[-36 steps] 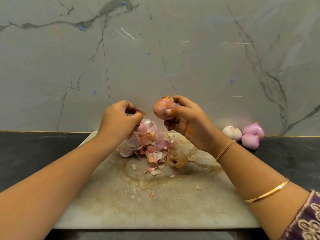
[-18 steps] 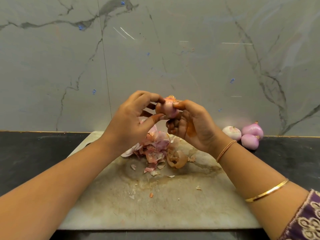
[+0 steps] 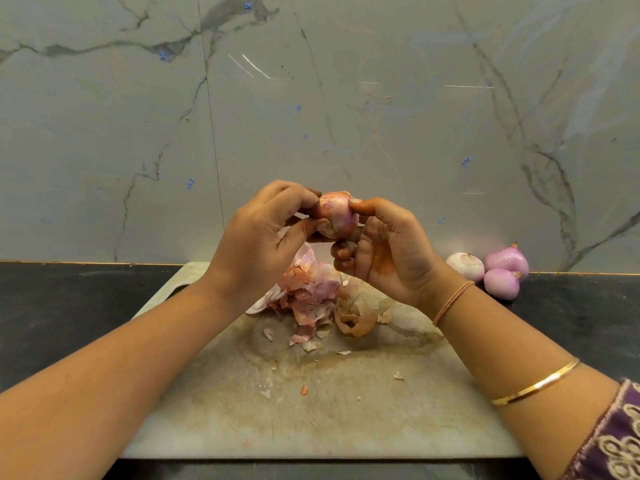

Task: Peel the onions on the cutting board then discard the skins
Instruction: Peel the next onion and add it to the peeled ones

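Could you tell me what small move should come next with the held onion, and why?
Probably the left hand should pull away the skin flap it pinches, while the right hand steadies the onion: papery skin clings to it, above the skin pile.

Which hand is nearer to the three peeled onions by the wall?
Right. The right hand grips an onion over the cutting board, short of the three peeled onions. The left hand pinches the same onion from its other side, farther off.

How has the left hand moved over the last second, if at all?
Yes. The left hand moved right, away from the wall seam, to the onion held in the right hand; its fingers now pinch the onion.
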`<control>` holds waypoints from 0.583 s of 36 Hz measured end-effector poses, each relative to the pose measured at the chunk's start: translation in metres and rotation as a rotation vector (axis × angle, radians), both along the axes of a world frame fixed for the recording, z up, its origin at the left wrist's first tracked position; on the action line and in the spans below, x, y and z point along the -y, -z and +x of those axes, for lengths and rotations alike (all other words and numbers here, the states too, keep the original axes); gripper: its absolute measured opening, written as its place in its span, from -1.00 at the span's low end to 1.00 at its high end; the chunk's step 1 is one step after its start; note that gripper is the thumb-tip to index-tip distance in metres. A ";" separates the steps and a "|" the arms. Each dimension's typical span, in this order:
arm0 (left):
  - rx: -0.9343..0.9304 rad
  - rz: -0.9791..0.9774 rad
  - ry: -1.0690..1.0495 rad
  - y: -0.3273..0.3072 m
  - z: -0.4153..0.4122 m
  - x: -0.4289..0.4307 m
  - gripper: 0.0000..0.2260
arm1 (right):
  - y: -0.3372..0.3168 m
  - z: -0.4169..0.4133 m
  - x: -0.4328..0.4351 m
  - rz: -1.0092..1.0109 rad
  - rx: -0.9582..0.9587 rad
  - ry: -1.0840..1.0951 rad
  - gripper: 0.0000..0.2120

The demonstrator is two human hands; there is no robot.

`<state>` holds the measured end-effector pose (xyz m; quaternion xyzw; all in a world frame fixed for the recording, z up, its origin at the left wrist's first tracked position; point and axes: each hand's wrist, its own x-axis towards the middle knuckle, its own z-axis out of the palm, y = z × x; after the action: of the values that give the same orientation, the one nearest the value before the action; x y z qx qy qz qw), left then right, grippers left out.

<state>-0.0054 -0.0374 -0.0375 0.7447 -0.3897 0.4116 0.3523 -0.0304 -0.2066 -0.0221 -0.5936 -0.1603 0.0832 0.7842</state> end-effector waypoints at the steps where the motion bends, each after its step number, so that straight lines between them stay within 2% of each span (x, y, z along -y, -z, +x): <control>1: -0.010 -0.008 0.003 0.000 0.000 0.000 -0.84 | 0.000 0.000 0.000 0.001 -0.001 0.000 -0.74; 4: -0.073 -0.047 0.045 0.000 -0.002 0.002 -0.79 | 0.001 0.000 0.000 -0.003 -0.007 0.001 -0.73; 7: -0.084 0.001 0.048 0.000 -0.001 0.002 -0.72 | 0.002 0.000 0.000 -0.019 -0.011 0.007 -0.73; 14: -0.035 -0.021 0.003 0.001 0.000 0.001 -0.83 | 0.003 0.001 0.000 -0.027 -0.023 -0.003 -0.69; 21: -0.119 -0.081 0.016 0.000 -0.002 0.002 -0.91 | 0.003 0.002 0.000 -0.095 -0.011 0.015 -0.55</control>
<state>-0.0070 -0.0394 -0.0377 0.7498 -0.3572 0.3792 0.4079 -0.0284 -0.2066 -0.0254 -0.6310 -0.1474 0.0881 0.7565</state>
